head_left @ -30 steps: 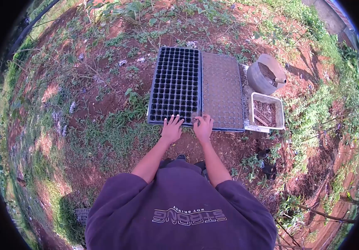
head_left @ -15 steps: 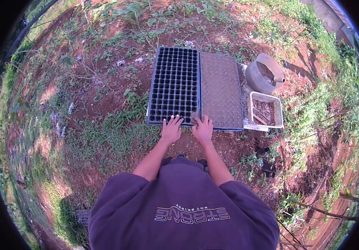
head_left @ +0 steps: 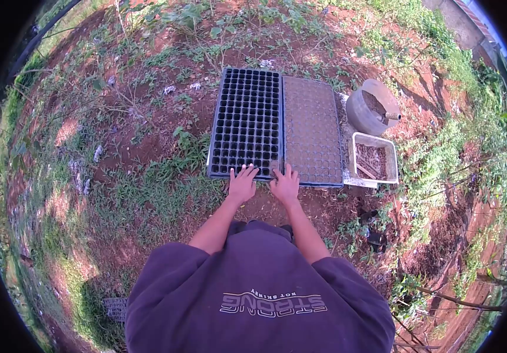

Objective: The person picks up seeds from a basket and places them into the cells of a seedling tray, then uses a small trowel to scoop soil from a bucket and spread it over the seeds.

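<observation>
Now both hands are resting flat, fingers spread, at the near edge of two seedling trays lying side by side on the red soil. The left hand (head_left: 242,184) is touching the empty black seedling tray (head_left: 246,120). The right hand (head_left: 286,185) is touching the soil-filled seedling tray (head_left: 311,128). Just right of the trays are standing a white tub (head_left: 373,156) and a grey bucket (head_left: 372,107), both holding soil.

R hand (head_left: 285,185) slid back toward near edge of filled tray (head_left: 312,132), maybe off it.
</observation>
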### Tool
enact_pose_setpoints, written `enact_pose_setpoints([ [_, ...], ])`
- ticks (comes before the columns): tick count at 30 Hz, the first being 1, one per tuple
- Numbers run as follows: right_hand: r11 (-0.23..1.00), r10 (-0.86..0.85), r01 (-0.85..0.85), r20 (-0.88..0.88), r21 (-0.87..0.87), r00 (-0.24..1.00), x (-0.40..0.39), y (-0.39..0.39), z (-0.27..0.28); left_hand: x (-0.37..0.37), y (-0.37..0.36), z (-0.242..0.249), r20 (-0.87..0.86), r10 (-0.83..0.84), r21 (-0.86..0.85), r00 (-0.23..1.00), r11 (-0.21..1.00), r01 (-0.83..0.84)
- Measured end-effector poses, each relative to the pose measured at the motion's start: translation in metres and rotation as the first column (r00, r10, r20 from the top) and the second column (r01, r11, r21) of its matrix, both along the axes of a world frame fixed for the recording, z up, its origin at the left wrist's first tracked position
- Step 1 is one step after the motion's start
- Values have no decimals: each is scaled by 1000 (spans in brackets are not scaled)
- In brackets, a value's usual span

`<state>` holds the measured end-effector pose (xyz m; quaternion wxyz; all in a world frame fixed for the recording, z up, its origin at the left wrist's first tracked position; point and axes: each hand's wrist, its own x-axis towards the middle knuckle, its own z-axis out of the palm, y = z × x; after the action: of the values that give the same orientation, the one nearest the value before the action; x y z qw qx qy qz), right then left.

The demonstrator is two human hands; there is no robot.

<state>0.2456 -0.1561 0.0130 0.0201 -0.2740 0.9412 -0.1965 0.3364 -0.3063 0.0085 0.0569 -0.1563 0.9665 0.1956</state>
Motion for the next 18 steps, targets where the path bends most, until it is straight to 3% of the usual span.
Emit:
enact_pose_setpoints([
  [3, 998, 37, -37, 12, 51, 999, -3, 2, 2, -2, 1, -1, -21, 6, 4, 1000, 1000, -6],
  [5, 998, 26, -28, -22, -59, 999, -3, 4, -5, -4, 0, -1, -23, 17, 3, 1000, 1000, -17],
  [12, 999, 20, -19, 27, -31, 999, 1, 3, -7, -6, -1, -3, -32, 17, 9, 999, 1000, -16],
  [18, 998, -63, 64, 85, -14, 994, 4, -1, -6, -2, -2, -9, -137, 10, -9, 991, 1000, -12],
])
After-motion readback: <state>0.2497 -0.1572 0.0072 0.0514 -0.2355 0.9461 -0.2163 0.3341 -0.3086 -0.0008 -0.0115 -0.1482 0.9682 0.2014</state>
